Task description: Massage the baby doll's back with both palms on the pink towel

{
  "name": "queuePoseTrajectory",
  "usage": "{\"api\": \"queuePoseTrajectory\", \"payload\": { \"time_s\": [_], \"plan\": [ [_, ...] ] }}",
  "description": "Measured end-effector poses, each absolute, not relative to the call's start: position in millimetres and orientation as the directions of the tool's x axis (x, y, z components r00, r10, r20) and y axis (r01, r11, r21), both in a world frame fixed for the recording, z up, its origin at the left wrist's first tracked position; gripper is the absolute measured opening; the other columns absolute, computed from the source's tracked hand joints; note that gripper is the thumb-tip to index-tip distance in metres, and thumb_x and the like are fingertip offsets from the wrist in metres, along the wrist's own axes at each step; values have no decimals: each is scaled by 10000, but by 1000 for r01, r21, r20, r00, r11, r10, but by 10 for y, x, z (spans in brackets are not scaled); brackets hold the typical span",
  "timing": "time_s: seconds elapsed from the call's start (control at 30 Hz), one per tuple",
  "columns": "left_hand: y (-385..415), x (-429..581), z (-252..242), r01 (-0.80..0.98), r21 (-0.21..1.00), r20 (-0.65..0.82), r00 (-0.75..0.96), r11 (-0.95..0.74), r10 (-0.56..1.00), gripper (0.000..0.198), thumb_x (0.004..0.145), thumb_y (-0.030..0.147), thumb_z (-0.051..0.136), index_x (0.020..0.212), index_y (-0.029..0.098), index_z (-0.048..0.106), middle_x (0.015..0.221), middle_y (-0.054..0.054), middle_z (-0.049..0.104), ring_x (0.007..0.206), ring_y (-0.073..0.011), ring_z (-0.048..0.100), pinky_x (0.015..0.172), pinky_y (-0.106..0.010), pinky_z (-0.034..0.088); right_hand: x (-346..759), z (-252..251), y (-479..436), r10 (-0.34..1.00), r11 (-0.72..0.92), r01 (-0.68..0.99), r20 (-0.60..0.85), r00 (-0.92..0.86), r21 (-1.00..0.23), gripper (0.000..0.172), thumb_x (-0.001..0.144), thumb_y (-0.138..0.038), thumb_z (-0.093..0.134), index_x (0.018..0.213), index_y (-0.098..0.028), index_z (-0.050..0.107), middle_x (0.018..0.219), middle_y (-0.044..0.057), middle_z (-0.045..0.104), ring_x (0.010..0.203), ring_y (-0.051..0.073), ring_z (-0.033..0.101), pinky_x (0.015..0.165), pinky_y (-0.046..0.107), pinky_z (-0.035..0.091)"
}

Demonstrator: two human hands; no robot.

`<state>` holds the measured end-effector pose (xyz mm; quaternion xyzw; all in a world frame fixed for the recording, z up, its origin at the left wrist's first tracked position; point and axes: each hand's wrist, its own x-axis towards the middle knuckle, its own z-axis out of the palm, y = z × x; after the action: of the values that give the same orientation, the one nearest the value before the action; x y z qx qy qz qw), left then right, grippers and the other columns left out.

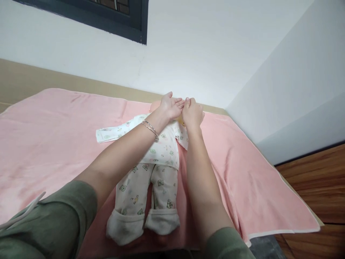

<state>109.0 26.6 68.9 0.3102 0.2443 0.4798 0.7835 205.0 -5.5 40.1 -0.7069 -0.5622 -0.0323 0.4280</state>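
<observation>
A baby doll [155,151] in a white printed suit lies on its back on a pink blanket [54,144], feet in white socks toward me. Its head is mostly hidden behind my hands. My left hand [170,107], with a bracelet on the wrist, lies open, fingers stretched out over the doll's head. My right hand [192,113] is beside it, fingers curled and pinched near the doll's neck. What the right fingers hold is hidden. The doll's left sleeve [113,133] lies spread out flat on the blanket.
The blanket covers a tan mattress [32,77] set against a white wall [202,54]. A dark window frame [121,21] is at the upper left. Wooden floor [315,187] shows to the right, beyond the blanket's edge.
</observation>
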Motion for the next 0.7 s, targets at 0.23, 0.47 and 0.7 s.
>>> {"api": "queuePoseTrajectory", "payload": {
  "time_s": [0.23,0.47,0.7],
  "plan": [
    [205,1041,699,-667,608,-154,434,431,888,754,1025,481,255,1627,28,262,1648,-218,394,1554,-241,408,1215,-309,469,2187,356,58,767,90,701,498,405,-708,604,1061,-463,197,1217,-189,712,1303,142,718,1268,308,637,1106,483,458],
    [252,1049,685,-685,553,-171,464,474,869,748,1026,462,277,1627,16,258,1668,-223,354,1577,-240,364,1269,-298,377,2263,290,104,747,164,624,510,428,-764,619,1035,-463,209,1220,-195,735,1361,119,702,1316,260,617,1161,424,428],
    [94,868,692,-619,609,-264,433,496,862,746,1005,446,321,1619,22,288,1672,-234,344,1597,-236,318,1270,-328,374,2243,282,88,749,132,670,516,416,-731,631,1030,-441,175,1254,-207,717,1341,128,708,1292,241,623,1123,401,453]
  ]
}}
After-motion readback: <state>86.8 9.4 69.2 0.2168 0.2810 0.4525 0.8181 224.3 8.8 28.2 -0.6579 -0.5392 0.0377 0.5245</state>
